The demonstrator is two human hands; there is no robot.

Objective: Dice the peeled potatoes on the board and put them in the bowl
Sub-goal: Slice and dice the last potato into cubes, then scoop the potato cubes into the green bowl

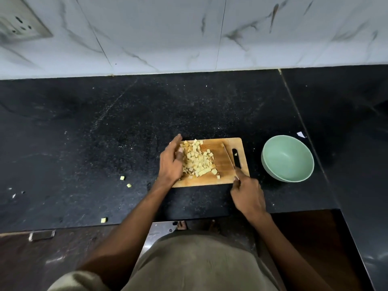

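The dice (pixel 197 159) lie heaped on the board (pixel 225 175), cutting apparently done. The left hand (pixel 171 161), fingers fairly straight, cups the heap's left side, likely to corral it. The right hand (pixel 247 194) grips the knife (pixel 228 158), blade flat on the board right of the heap, seemingly to sweep. The bowl (pixel 287 158) sits empty just right of the board, handy for receiving; three stray cubes (pixel 122 178) lie on the counter (pixel 84 133)

Dim, flat indoor light. Wide-angle bend at edges; wall socket (pixel 20 24) blurred. Faint sheen on dark tabletop (pixel 105 122); soft shadow beneath bowl (pixel 287 158).
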